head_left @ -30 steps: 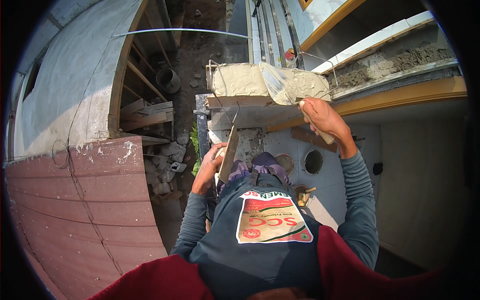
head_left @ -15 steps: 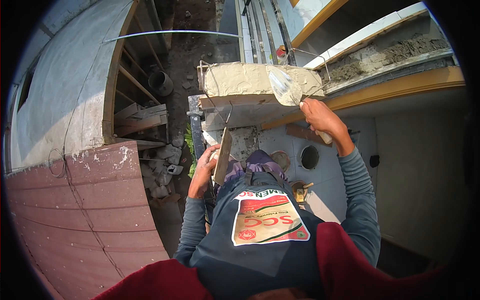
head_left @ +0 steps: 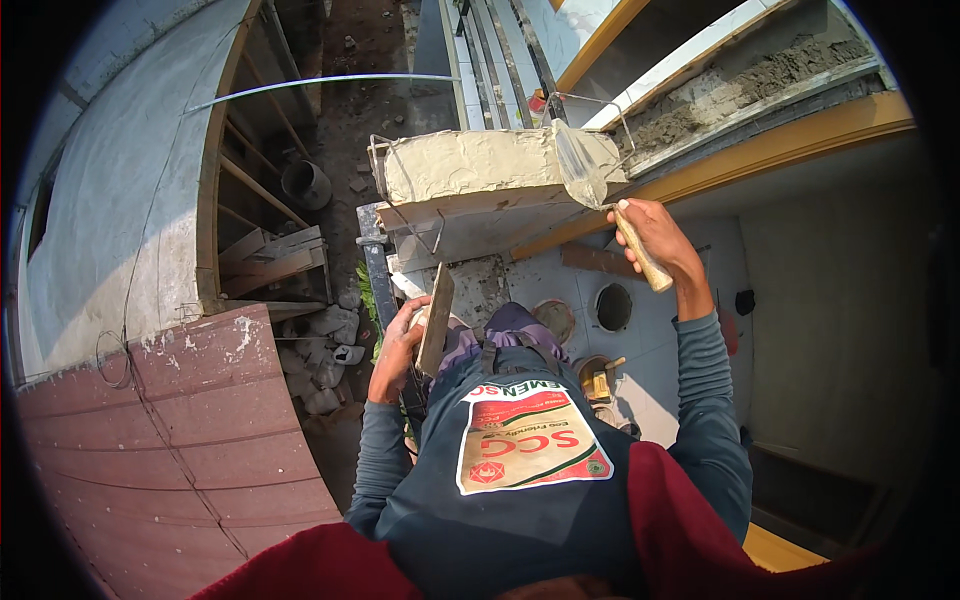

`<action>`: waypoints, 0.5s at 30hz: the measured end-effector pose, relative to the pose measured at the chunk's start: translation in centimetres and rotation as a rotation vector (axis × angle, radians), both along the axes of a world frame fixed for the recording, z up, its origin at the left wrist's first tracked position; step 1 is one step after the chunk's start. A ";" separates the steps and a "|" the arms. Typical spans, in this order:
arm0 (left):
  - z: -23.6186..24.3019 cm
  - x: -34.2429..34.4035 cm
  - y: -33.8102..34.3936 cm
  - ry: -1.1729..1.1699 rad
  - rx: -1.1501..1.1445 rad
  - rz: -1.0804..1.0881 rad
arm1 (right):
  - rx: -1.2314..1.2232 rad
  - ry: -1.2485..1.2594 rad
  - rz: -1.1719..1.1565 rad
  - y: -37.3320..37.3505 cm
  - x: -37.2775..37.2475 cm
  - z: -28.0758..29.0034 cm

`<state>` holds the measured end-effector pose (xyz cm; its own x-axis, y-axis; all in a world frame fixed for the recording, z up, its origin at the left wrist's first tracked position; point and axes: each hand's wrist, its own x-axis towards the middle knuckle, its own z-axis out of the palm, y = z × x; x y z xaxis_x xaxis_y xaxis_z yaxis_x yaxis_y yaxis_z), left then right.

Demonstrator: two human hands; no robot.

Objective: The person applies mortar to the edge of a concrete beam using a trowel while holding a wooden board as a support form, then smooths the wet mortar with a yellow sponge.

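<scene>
My right hand [head_left: 655, 238] is closed round the wooden handle of a trowel [head_left: 578, 170], whose pale, smeared blade is over the right end of a long ledge topped with cream mortar [head_left: 460, 162]. Bent wire clamps [head_left: 385, 150] straddle the ledge at both ends. Lower down on the left, my left hand [head_left: 398, 345] grips a flat wooden float [head_left: 436, 315], held upright on edge near my body; its handle is mostly hidden by the fingers.
A pink corrugated roof [head_left: 160, 430] and grey wall [head_left: 120, 240] are at the left. Below are a bucket [head_left: 305, 185], rubble sacks [head_left: 330, 330] and a round tub [head_left: 612, 306]. Metal railings [head_left: 500, 70] and a mortar-filled trough [head_left: 750, 80] lie beyond the ledge.
The view has shifted, sliding the ledge leftward. The trowel has turned steeper at the ledge's right end, showing more handle. My left hand's float sits slightly lower, farther from the wire hook.
</scene>
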<state>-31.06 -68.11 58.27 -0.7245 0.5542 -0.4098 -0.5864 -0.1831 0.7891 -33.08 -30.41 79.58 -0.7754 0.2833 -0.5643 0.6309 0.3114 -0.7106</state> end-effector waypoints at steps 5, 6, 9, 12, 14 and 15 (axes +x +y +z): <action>1.0 -0.5 0.8 -0.012 0.009 -0.035 | -0.106 0.023 -0.073 0.2 0.3 -3.7; 1.0 -0.6 1.0 -0.012 0.007 -0.039 | -0.080 0.007 -0.058 -0.1 0.2 -4.4; 1.0 -0.6 1.4 0.001 -0.002 -0.020 | -0.034 -0.013 -0.029 -2.0 0.1 -5.0; 1.4 -0.6 1.5 -0.031 -0.047 -0.070 | -0.005 -0.038 0.023 -3.0 0.5 -5.0; 0.7 -0.4 1.8 -0.030 -0.017 -0.050 | -0.001 -0.041 0.068 -3.2 1.0 -5.1; 0.5 -0.4 1.8 -0.028 -0.014 -0.050 | 0.000 -0.047 0.113 -3.3 1.4 -5.1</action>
